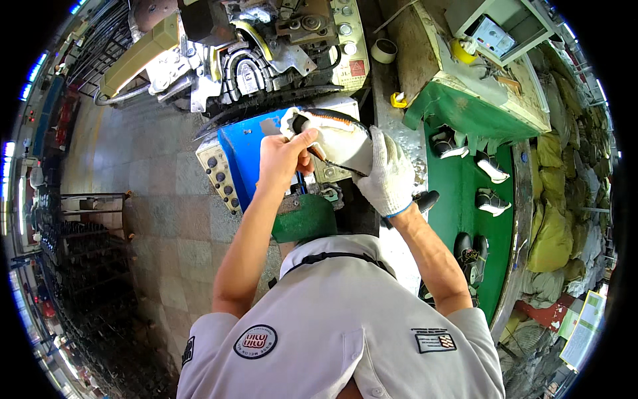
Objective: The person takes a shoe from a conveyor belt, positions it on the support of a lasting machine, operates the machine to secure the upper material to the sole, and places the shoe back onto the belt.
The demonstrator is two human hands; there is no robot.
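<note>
Between my two hands is a shoe upper, its whitish underside turned up and a dark edge with orange stitching along its far side. My bare left hand pinches its left end, thumb on top, beside a dark opening in the white material. Around its right end closes my right hand, which wears a white knitted glove with a blue cuff. The upper is held above the front of a machine with a curved black clamp part. Fingers under the upper are partly hidden.
A blue panel and a green pad lie close below my hands. On the right runs a green conveyor carrying several black-and-white shoes. A worn bench with a yellow cup stands beyond it; dark racks line the left.
</note>
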